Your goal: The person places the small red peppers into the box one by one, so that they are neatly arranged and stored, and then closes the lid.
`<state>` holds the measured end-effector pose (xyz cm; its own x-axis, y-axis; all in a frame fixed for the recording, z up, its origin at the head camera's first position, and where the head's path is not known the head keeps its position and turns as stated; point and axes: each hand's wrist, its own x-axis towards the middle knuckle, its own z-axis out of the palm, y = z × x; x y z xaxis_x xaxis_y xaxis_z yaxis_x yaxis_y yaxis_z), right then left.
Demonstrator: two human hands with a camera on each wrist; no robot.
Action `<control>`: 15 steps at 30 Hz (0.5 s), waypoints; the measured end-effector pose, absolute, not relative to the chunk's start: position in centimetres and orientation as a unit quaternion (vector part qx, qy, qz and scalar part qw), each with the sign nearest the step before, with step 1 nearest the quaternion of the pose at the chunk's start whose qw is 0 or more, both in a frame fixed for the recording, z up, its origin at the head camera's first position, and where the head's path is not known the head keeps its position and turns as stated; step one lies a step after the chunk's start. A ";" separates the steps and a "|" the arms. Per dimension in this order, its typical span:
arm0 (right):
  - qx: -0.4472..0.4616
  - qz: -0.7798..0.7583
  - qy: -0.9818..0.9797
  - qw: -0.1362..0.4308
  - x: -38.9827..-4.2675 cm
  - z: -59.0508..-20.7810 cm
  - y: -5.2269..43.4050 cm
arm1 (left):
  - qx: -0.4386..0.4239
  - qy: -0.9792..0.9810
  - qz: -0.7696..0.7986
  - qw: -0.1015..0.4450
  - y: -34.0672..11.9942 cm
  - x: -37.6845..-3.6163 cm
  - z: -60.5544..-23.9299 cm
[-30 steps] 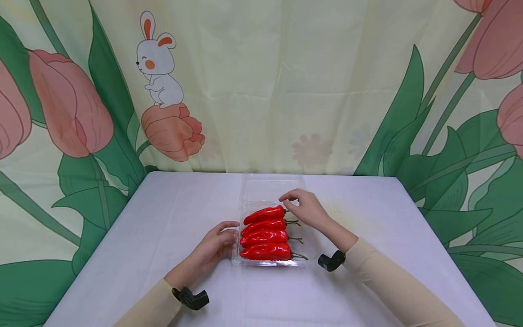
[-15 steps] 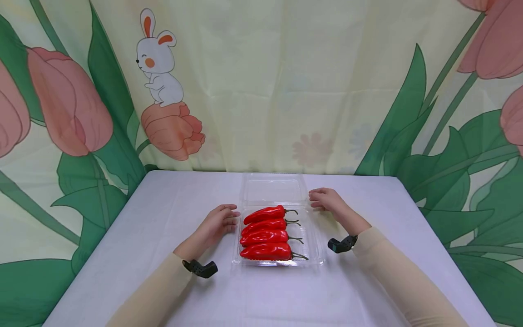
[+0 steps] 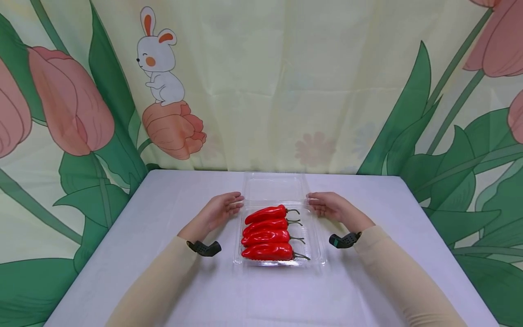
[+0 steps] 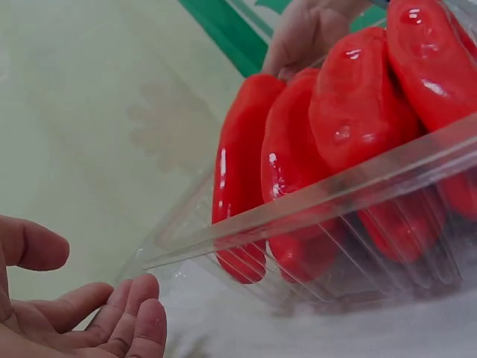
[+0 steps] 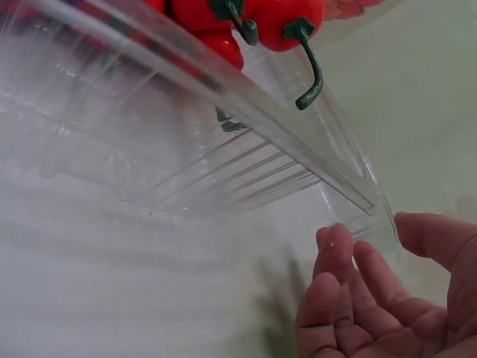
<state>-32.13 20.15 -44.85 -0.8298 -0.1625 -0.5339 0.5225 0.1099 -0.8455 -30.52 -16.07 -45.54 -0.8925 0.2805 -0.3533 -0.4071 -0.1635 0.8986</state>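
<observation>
Several glossy red peppers (image 3: 267, 237) with green stems lie side by side in a clear plastic clamshell box (image 3: 314, 261). Its transparent lid (image 3: 278, 187) is folded back flat behind the tray. At the box's back left corner is my left hand (image 3: 222, 210), fingers loosely bent and thumb apart, as the left wrist view shows. My right hand (image 3: 336, 208) is at the opposite back corner, thumb and fingers parted around the hinge-side edge. In the right wrist view the thumb (image 5: 432, 237) is close to the plastic edge; whether it touches, I cannot tell.
The box stands on a white-covered table (image 3: 196, 290), the lid reaching near its back edge. Behind hangs a pale curtain (image 3: 245, 91) printed with tulips and a rabbit. Both wrists wear small black cameras.
My right hand has left the farthest pepper's stem and moved right to the box's back right corner. My left hand has slid away from the near left side to the back left corner.
</observation>
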 end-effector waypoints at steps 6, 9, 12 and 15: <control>0.110 -0.662 0.698 0.251 -32.1 -44.4 20.4 | -0.058 0.578 0.781 0.229 -15.8 -30.9 -44.9; 0.096 -0.659 0.706 0.242 -32.0 -44.2 20.4 | -0.062 0.582 0.776 0.232 -15.5 -30.9 -44.7; 0.086 -0.655 0.715 0.229 -32.0 -44.0 20.4 | -0.068 0.592 0.769 0.231 -15.1 -30.9 -44.5; 0.076 -0.657 0.720 0.210 -31.9 -43.7 20.4 | -0.067 0.593 0.770 0.226 -14.9 -31.0 -44.3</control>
